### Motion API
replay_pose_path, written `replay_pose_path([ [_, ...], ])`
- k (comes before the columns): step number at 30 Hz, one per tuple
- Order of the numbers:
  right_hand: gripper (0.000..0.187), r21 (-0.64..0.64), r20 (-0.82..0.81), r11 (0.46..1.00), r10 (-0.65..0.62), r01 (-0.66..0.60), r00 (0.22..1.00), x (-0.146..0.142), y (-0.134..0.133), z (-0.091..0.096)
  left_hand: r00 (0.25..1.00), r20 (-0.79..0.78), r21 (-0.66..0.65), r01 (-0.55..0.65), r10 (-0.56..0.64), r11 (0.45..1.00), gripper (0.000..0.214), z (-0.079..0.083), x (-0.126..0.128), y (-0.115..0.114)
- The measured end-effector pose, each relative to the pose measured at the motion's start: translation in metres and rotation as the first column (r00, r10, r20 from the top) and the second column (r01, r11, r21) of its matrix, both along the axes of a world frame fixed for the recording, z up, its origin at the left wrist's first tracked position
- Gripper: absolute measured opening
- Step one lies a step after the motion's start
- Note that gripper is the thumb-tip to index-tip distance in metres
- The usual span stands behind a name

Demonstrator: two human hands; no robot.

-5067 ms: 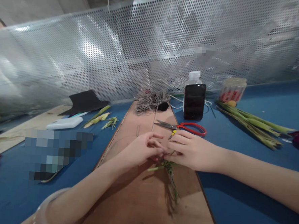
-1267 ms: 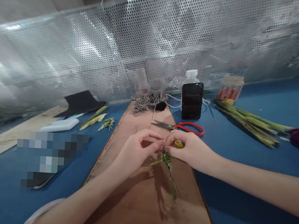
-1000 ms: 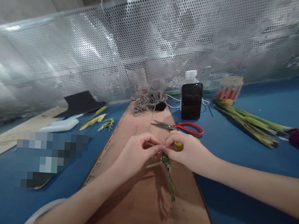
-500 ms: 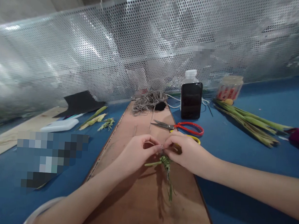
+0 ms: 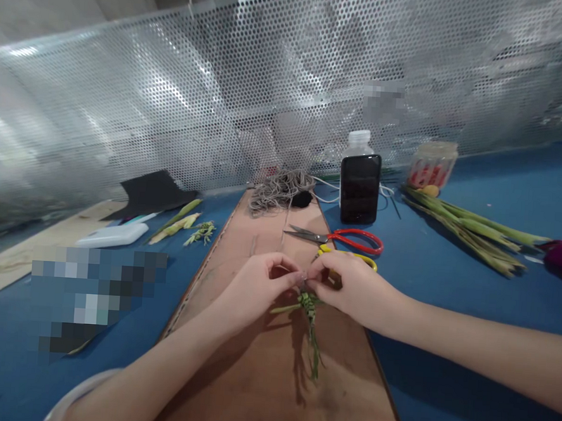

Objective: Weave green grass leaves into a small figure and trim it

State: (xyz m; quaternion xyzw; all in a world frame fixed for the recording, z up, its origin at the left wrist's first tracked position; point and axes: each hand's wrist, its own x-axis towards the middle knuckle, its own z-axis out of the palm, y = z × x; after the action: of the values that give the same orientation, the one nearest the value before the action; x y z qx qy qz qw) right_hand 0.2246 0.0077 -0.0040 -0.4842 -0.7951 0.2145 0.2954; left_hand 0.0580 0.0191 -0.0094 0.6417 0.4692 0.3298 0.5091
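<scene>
**Woven green leaf piece, held at its top between two hands**

The left hand (image 5: 257, 291) and the right hand (image 5: 347, 289) are meeting fingertip to fingertip above the long brown wooden board (image 5: 274, 388). Both are pinching closed, thumb against forefinger, on the top of a small woven green leaf piece (image 5: 310, 301); the remaining fingers are curling loosely. The piece is hanging just below the fingertips, its thin green tail (image 5: 314, 352) trailing toward the person and a short stub sticking out under the left hand. Whether a thread is running between the fingertips is too fine to tell.

Lying just beyond the right hand: red-handled metal scissors (image 5: 341, 238), with a yellow-handled tool (image 5: 354, 258) partly hidden behind the knuckles. Farther beyond both hands: a tangle of grey cord (image 5: 282, 188), and a black smartphone (image 5: 359, 188) leaning upright against a clear plastic bottle with white cap (image 5: 359, 141). Well out past the right hand, on the blue table covering (image 5: 470, 311): a bundle of long green stalks (image 5: 470, 231). Well out past the left hand: a flat white case (image 5: 112, 234) and a few cut leaf scraps (image 5: 189, 224).
</scene>
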Motion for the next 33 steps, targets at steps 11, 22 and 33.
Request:
replay_pose_path([
  [11, 0.011, 0.062, 0.029, 0.995, 0.075, -0.076, 0.997, 0.002, -0.003, 0.003, 0.995, 0.081, -0.107, -0.044, 0.053, 0.993, 0.023, 0.002, 0.003, -0.002],
  [22, 0.01, -0.032, -0.05, 0.993, 0.109, -0.111, 0.993, 0.002, 0.0, 0.002, 0.999, 0.003, -0.012, -0.042, 0.042, 0.999, 0.022, 0.003, 0.0, 0.0],
  [33, 0.006, -0.136, -0.116, 0.988, 0.064, -0.079, 0.991, 0.001, -0.003, 0.006, 0.998, -0.057, 0.078, -0.033, 0.038, 0.996, 0.021, 0.009, 0.0, -0.002],
])
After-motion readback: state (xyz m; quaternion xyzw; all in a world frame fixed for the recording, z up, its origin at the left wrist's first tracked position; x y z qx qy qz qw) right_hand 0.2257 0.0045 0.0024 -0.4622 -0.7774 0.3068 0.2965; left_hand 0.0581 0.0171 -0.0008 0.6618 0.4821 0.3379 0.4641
